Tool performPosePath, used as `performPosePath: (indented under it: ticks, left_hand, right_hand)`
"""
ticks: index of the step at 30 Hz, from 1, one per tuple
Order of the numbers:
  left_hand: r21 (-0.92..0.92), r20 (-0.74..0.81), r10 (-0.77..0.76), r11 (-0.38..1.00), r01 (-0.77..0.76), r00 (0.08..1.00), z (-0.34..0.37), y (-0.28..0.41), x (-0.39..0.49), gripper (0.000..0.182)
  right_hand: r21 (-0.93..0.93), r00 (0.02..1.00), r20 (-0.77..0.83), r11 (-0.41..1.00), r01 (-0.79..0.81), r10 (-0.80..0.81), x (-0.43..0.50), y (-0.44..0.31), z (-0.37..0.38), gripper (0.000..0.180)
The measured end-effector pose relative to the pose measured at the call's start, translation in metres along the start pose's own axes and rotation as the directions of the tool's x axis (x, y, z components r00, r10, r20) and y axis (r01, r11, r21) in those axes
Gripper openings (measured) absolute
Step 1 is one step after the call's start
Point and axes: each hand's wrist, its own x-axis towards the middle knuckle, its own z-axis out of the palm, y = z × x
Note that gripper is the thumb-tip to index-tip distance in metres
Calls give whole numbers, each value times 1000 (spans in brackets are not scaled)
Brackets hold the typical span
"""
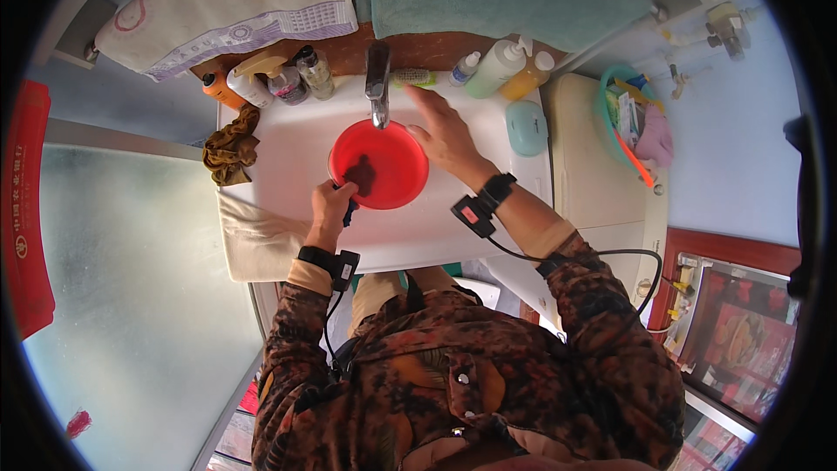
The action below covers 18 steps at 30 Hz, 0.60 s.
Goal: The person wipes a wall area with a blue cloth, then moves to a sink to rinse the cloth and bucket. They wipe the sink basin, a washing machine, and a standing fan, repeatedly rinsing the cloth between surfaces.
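A round red plastic basin stands in the white washbasin, under the chrome faucet. My left hand is closed at the basin's near-left rim, with the thumb over the edge. Bits of a dark blue cloth show beside its fingers. A dark patch lies inside the basin; I cannot tell whether it is shadow or cloth. My right hand is raised to the right of the faucet, fingers extended and holding nothing visible. Both wrists carry black strapped devices with cables.
A brown cloth and a beige towel lie on the washbasin's left side. Bottles line the back left; pump bottles and a teal soap box stand right. Beyond is a washing machine bearing a teal basket.
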Motion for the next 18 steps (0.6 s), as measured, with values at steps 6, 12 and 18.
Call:
performPosePath:
  ticks: [6,12,18]
  left_hand:
    - [-34,175,-67,997,74,982,27,-5,-30,19]
    - [192,339,-93,981,28,936,53,9,-41,27]
    - [527,444,502,523,-669,742,86,29,-27,22]
  right_hand:
    - [77,796,273,812,-578,541,-98,26,-16,77]
    - [46,805,254,825,-563,536,-127,54,-41,65]
    - [-222,944,163,943,-249,288,-116,63,-83,58]
